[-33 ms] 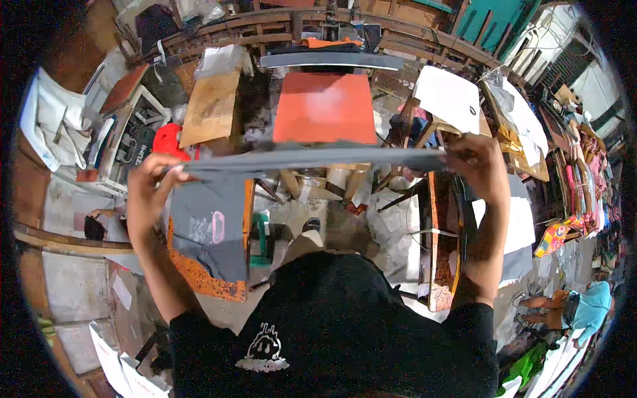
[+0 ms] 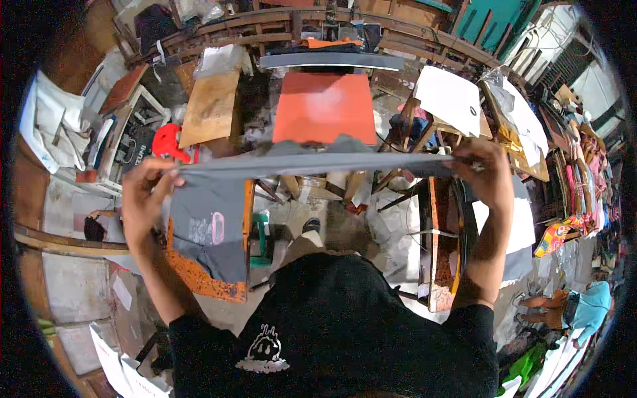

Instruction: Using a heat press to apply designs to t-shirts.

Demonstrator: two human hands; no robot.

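A grey piece of cloth (image 2: 318, 163) is stretched between my two hands, pulled into a nearly level band. My left hand (image 2: 147, 192) pinches its left end, and my right hand (image 2: 486, 169) closes on the right end; both are slightly blurred. Beyond the cloth lies a red flat board (image 2: 325, 99), whose near edge is partly covered by the cloth. Below my left hand, another dark grey cloth (image 2: 199, 249) with a pink oval outline lies on an orange-edged board (image 2: 222, 289).
A brown board (image 2: 211, 106) and a white-covered board (image 2: 451, 99) flank the red one. A red object (image 2: 167, 140) sits left of the cloth. More boards stand on my right. A person in a light blue top (image 2: 594, 308) is at the far right, near hanging garments (image 2: 584, 172).
My hands have moved slightly apart and a little lower, with the left shifting leftward. The cloth's held edge has dropped slightly with them.
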